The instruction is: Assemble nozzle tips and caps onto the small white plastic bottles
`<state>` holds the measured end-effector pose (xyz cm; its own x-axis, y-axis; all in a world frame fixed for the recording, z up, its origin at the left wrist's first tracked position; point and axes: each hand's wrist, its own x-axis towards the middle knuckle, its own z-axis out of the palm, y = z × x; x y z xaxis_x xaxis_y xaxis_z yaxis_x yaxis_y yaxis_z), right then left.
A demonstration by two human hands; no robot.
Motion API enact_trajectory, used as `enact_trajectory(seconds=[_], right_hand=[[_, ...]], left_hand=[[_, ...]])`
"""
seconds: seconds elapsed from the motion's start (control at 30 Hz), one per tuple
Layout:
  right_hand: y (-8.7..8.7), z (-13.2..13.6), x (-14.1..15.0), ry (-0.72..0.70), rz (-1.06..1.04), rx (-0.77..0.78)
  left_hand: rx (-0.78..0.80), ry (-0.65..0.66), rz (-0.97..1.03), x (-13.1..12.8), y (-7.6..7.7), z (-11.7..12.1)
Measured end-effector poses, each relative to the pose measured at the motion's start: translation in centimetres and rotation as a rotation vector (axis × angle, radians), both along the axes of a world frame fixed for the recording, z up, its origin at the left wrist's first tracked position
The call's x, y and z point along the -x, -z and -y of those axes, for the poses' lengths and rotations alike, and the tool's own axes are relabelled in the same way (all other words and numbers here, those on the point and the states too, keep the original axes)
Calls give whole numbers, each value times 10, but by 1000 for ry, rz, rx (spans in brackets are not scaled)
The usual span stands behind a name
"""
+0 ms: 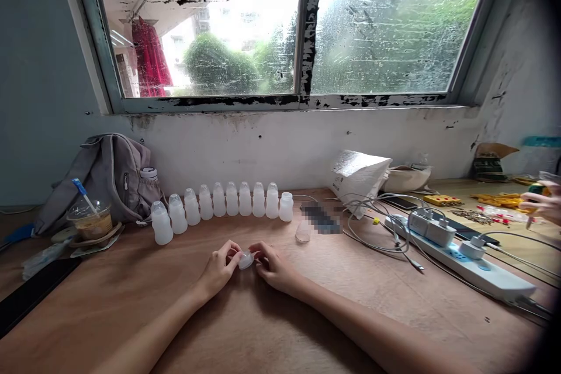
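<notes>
A small translucent piece (246, 260), which looks like a baby-bottle nipple with its collar, sits low over the table between my two hands. My left hand (222, 263) pinches it from the left with thumb and fingers. From the right, my right hand (272, 266) has its curled fingertips on the same piece. Beyond them, several frosted baby bottles (218, 200) stand upright in a curved row. The bottle at the right end (286, 207) has an uncovered neck, while the others wear domed clear tops. A loose clear cap (302, 232) stands to the right of my hands.
A power strip (464, 263) with plugs and tangled cables (377, 234) occupies the right side, near a white bag (357, 175). At left are an iced drink cup (90, 219), a backpack (109, 175) and a black flat object (35, 295). Another person's hand (543, 201) shows far right.
</notes>
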<state>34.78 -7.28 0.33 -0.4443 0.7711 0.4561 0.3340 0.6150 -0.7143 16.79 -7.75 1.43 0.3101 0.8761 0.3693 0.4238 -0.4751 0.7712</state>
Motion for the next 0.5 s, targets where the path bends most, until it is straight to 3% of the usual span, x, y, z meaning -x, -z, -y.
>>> enact_trajectory(seconds=[0.17,0.27,0.5], right_hand=[[-1,5,4,70,34,-174],[-1,3,6,145,33,-195],[-2,1,7,244,-7,-138]], left_hand=[[151,76,195,-8,2,4],[220,98,232,-12,6,6],[152,23,213,-10,1,13]])
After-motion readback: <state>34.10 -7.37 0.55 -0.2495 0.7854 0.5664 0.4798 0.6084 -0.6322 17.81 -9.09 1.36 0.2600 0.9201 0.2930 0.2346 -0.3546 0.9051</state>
